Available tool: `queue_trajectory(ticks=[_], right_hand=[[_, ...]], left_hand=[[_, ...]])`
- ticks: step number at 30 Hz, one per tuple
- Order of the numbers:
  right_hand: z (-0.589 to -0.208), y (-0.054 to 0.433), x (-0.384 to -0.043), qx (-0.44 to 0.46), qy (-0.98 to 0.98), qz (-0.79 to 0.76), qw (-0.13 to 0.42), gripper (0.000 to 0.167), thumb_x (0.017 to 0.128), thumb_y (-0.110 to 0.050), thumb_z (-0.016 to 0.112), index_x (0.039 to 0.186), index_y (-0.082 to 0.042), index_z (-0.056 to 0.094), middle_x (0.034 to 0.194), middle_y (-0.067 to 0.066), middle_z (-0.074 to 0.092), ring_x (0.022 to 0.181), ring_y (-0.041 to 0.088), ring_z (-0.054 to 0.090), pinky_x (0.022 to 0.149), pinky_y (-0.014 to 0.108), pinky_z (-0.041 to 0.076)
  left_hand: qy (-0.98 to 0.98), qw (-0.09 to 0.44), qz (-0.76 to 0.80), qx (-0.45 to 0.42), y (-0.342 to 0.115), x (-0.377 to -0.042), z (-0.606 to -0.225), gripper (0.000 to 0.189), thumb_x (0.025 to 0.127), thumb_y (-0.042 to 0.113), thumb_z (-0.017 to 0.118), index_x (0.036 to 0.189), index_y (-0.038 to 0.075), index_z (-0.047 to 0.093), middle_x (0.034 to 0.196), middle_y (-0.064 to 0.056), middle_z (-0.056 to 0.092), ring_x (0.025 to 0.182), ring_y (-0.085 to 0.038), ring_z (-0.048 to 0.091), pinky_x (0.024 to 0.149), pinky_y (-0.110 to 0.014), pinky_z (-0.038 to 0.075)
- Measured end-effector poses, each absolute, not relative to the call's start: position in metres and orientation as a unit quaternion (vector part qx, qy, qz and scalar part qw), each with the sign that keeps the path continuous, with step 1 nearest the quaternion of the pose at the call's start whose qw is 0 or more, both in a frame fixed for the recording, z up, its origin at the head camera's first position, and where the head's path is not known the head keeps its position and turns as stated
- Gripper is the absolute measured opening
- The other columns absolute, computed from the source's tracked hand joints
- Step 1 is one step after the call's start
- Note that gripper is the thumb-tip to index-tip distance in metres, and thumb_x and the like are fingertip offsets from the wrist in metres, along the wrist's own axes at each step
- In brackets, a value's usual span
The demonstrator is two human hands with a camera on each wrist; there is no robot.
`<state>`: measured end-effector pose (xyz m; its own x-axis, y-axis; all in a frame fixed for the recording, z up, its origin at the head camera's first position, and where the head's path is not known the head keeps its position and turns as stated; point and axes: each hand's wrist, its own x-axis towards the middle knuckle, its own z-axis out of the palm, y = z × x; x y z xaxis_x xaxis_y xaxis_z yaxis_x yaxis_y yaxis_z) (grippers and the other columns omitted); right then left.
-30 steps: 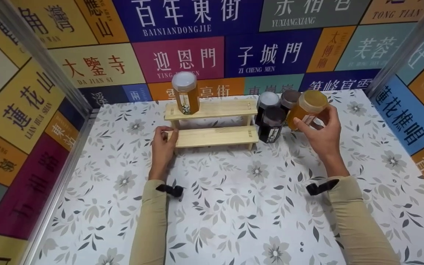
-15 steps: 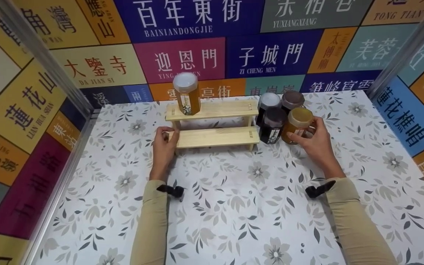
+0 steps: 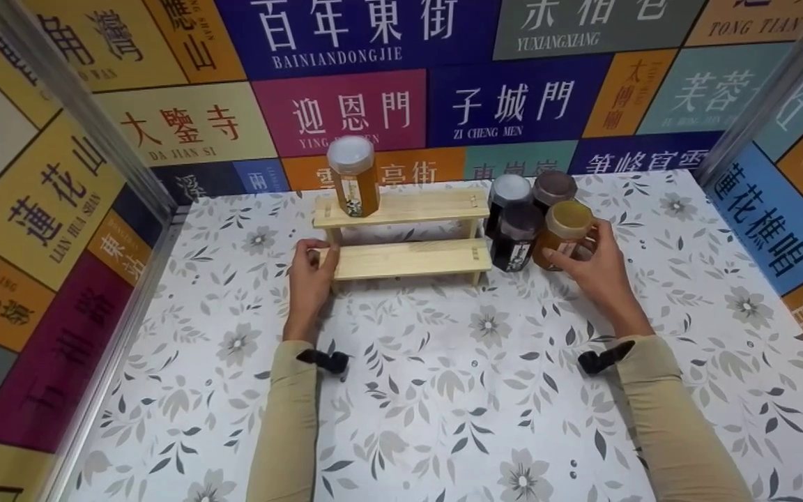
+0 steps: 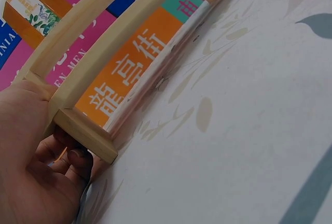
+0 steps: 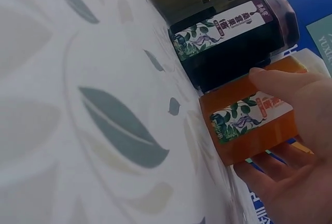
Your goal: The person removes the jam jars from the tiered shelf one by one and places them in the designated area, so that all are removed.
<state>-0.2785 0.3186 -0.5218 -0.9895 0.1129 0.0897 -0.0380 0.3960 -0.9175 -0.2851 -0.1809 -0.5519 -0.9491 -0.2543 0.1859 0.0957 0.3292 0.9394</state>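
My right hand [image 3: 600,275] holds an amber jar [image 3: 569,222] with a yellowish lid, thumb and fingers on opposite sides. The right wrist view shows the label on this jar [image 5: 246,112], its base at the tablecloth and a dark jar [image 5: 228,40] right beside it. My left hand [image 3: 309,275] grips the left end of a two-step wooden stand [image 3: 408,259], at the lower step. In the left wrist view the thumb lies along the wood and curled fingers show below the step's end [image 4: 85,133]. Another amber jar [image 3: 355,185], white-lidded, stands on the upper step's left part.
Right of the stand, a dark jar [image 3: 515,240] stands in front of a white-lidded jar [image 3: 509,188] and a brown-lidded jar [image 3: 555,187], all close together. A flowered cloth [image 3: 443,390] covers the table. Panels with printed characters [image 3: 346,111] rise behind and at both sides.
My right hand has brought the amber jar down and left, from raised to standing beside the dark jars. It has hardly moved over the last half second. The left hand stays on the stand.
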Motion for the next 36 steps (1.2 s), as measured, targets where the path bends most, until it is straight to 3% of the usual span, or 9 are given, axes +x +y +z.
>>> queue_trajectory(ticks=[6, 12, 16, 19, 24, 30, 36], right_hand=[[-0.506, 0.315, -0.276, -0.007, -0.829, 0.548, 0.108, 0.099, 0.090, -0.035, 0.091, 0.166, -0.016, 0.030, 0.163, 0.013, 0.045, 0.155, 0.030, 0.042, 0.129, 0.052, 0.036], [-0.475, 0.295, -0.269, -0.002, -0.819, 0.526, 0.231, 0.078, 0.093, -0.024, 0.087, 0.157, -0.010, 0.046, 0.158, 0.011, 0.053, 0.154, 0.025, 0.043, 0.133, 0.041, 0.025], [-0.447, 0.267, -0.254, 0.005, -0.784, 0.543, 0.301, 0.060, 0.096, -0.013, 0.081, 0.149, -0.003, 0.053, 0.150, 0.015, 0.058, 0.149, 0.024, 0.047, 0.131, 0.032, 0.026], [-0.433, 0.246, -0.247, 0.028, -0.760, 0.564, 0.322, 0.053, 0.098, -0.008, 0.077, 0.146, 0.000, 0.055, 0.147, 0.017, 0.060, 0.146, 0.024, 0.050, 0.128, 0.031, 0.033], [-0.437, 0.217, -0.254, 0.092, -0.740, 0.588, 0.313, 0.050, 0.100, -0.003, 0.074, 0.146, 0.003, 0.056, 0.145, 0.018, 0.062, 0.141, 0.025, 0.057, 0.122, 0.042, 0.044], [-0.452, 0.176, -0.273, 0.162, -0.732, 0.604, 0.272, 0.050, 0.101, -0.006, 0.075, 0.148, -0.003, 0.057, 0.146, 0.011, 0.063, 0.141, 0.024, 0.058, 0.120, 0.050, 0.047], [-0.456, 0.129, -0.288, 0.209, -0.723, 0.625, 0.208, 0.052, 0.102, -0.008, 0.074, 0.150, -0.004, 0.054, 0.151, 0.012, 0.060, 0.142, 0.026, 0.058, 0.117, 0.055, 0.049]], left_hand=[[-0.801, 0.154, -0.577, 0.048, -0.181, -0.285, -0.551, 0.028, 0.107, 0.031, 0.070, 0.124, 0.011, 0.061, 0.075, -0.001, 0.048, 0.063, -0.014, 0.042, 0.058, -0.026, 0.037], [-0.801, 0.150, -0.577, 0.058, -0.180, -0.285, -0.551, 0.028, 0.107, 0.032, 0.070, 0.125, 0.012, 0.061, 0.077, -0.001, 0.049, 0.064, -0.014, 0.044, 0.058, -0.026, 0.038], [-0.801, 0.148, -0.577, 0.058, -0.179, -0.285, -0.551, 0.028, 0.108, 0.032, 0.069, 0.125, 0.012, 0.061, 0.078, -0.001, 0.051, 0.065, -0.014, 0.046, 0.058, -0.026, 0.040], [-0.800, 0.150, -0.577, 0.061, -0.178, -0.284, -0.551, 0.029, 0.107, 0.032, 0.070, 0.125, 0.012, 0.061, 0.077, 0.000, 0.050, 0.065, -0.014, 0.046, 0.059, -0.026, 0.040], [-0.805, 0.152, -0.570, 0.069, -0.177, -0.284, -0.550, 0.030, 0.107, 0.033, 0.070, 0.126, 0.012, 0.061, 0.077, 0.001, 0.049, 0.066, -0.013, 0.046, 0.060, -0.026, 0.039], [-0.808, 0.151, -0.564, 0.074, -0.178, -0.285, -0.551, 0.030, 0.106, 0.034, 0.070, 0.126, 0.013, 0.061, 0.079, 0.001, 0.050, 0.066, -0.013, 0.046, 0.059, -0.026, 0.039], [-0.805, 0.152, -0.570, 0.072, -0.177, -0.285, -0.550, 0.029, 0.107, 0.033, 0.070, 0.125, 0.012, 0.061, 0.079, -0.001, 0.050, 0.066, -0.014, 0.046, 0.059, -0.026, 0.039]])
